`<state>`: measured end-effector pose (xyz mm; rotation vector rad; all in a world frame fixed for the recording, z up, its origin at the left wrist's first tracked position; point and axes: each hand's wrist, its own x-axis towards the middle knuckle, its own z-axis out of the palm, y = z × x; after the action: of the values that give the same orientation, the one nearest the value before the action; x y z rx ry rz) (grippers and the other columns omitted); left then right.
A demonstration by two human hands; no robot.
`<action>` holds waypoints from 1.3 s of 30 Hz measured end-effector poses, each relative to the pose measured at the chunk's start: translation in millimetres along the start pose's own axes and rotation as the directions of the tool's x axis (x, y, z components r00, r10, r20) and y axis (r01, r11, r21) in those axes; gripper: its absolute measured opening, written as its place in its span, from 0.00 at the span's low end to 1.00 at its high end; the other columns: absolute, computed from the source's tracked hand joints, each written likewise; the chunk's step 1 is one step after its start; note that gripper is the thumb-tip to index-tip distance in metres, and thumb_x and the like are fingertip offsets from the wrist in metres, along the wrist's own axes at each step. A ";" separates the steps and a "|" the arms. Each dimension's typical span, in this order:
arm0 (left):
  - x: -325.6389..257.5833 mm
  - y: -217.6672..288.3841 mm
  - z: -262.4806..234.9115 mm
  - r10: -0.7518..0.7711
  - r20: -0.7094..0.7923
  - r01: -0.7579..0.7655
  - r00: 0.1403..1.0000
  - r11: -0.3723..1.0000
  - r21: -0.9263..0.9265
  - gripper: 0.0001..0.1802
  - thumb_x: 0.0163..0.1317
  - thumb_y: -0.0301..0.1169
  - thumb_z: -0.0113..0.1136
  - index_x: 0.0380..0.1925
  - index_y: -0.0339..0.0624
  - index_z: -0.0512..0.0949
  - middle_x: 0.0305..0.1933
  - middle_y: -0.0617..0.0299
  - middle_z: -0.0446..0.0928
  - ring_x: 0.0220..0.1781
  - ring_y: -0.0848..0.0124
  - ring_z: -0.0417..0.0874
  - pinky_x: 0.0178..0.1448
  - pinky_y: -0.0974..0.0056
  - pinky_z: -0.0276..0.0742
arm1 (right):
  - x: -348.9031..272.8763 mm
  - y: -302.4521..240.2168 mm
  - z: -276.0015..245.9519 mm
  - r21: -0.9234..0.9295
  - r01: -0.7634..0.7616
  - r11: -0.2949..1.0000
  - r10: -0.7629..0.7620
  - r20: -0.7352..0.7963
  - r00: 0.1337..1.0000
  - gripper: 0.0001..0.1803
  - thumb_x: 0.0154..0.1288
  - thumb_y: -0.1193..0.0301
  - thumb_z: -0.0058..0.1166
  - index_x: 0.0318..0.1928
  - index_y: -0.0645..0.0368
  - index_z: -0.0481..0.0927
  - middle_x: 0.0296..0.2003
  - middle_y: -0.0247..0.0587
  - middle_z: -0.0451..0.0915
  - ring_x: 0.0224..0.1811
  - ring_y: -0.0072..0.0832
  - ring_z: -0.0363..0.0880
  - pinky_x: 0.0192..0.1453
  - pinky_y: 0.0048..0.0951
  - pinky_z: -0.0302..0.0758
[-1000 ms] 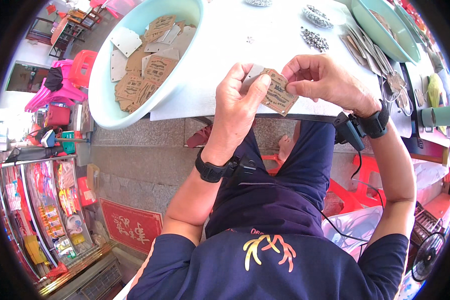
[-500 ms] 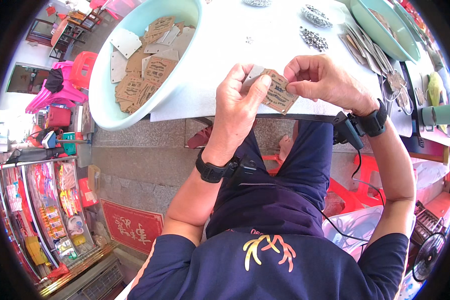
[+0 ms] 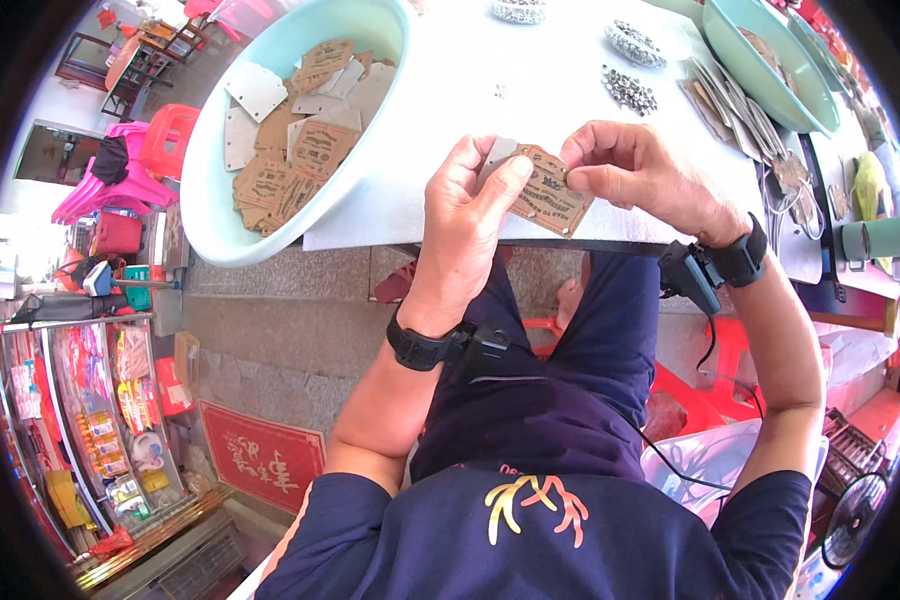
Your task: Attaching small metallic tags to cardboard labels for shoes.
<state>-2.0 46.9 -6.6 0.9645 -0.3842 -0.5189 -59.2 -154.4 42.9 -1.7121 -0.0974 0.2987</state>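
My left hand (image 3: 470,205) pinches a brown printed card (image 3: 550,198) between thumb and fingers over the table's near edge. A grey-white piece of card (image 3: 500,155) shows behind it, under my left thumb. Small pale dots mark the brown card's lower corners. My right hand (image 3: 645,180) is closed at the card's upper right edge, thumb and forefinger pinching there. Whether a small piece also sits between those fingertips is hidden. Beyond my right hand lies a loose heap of small metal pieces (image 3: 628,90) on the white tabletop (image 3: 430,90).
A pale green basin (image 3: 198,205) holding brown and white cards (image 3: 280,185) overhangs the table's left edge. Dishes of metal pieces (image 3: 635,45) stand at the back. To the right are stacked cards (image 3: 740,110) and another green basin (image 3: 770,75). A cable (image 3: 670,460) runs by my right arm.
The brown card has shifted slightly nearer and more of its face shows. Both hands stay closed at it, with the right fingers still at its upper right edge.
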 end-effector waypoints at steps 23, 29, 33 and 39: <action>-1.3 7.3 7.6 -0.063 0.004 0.063 0.998 0.987 -0.149 0.13 0.67 0.25 0.58 0.50 0.35 0.74 0.46 0.59 0.79 0.47 0.75 0.80 0.55 0.67 0.77 | -12.0 -0.3 12.8 0.328 -0.067 0.942 0.114 -0.126 0.985 0.07 0.68 0.69 0.53 0.44 0.57 0.79 0.25 0.21 0.69 0.21 0.09 0.59 0.23 0.15 0.54; -0.4 3.6 11.2 -0.051 -0.017 0.047 0.999 0.987 -0.155 0.12 0.67 0.25 0.56 0.50 0.38 0.73 0.47 0.57 0.80 0.49 0.71 0.81 0.57 0.62 0.77 | -11.3 2.1 11.6 0.369 -0.060 0.927 0.115 -0.127 0.985 0.08 0.69 0.70 0.52 0.44 0.59 0.78 0.24 0.21 0.68 0.21 0.09 0.59 0.22 0.15 0.54; -0.3 5.5 12.8 -0.063 -0.019 0.060 0.998 0.988 -0.143 0.12 0.66 0.25 0.56 0.49 0.38 0.73 0.47 0.58 0.80 0.49 0.71 0.81 0.57 0.61 0.77 | -12.1 2.0 11.1 0.411 -0.069 0.909 0.120 -0.100 0.988 0.07 0.69 0.70 0.51 0.44 0.58 0.78 0.24 0.21 0.69 0.21 0.09 0.59 0.23 0.15 0.54; -0.4 8.8 21.6 -0.056 -0.035 0.050 0.998 0.985 -0.167 0.13 0.67 0.26 0.56 0.51 0.38 0.72 0.47 0.58 0.79 0.50 0.70 0.80 0.58 0.61 0.76 | -10.7 1.7 13.0 0.397 -0.008 0.918 0.069 -0.139 0.988 0.07 0.69 0.70 0.51 0.43 0.58 0.77 0.24 0.21 0.69 0.21 0.09 0.58 0.23 0.15 0.54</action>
<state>-11.5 36.6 12.1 0.8243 -0.2750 -0.5703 -72.9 -144.7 41.0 -1.3281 0.1045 0.2003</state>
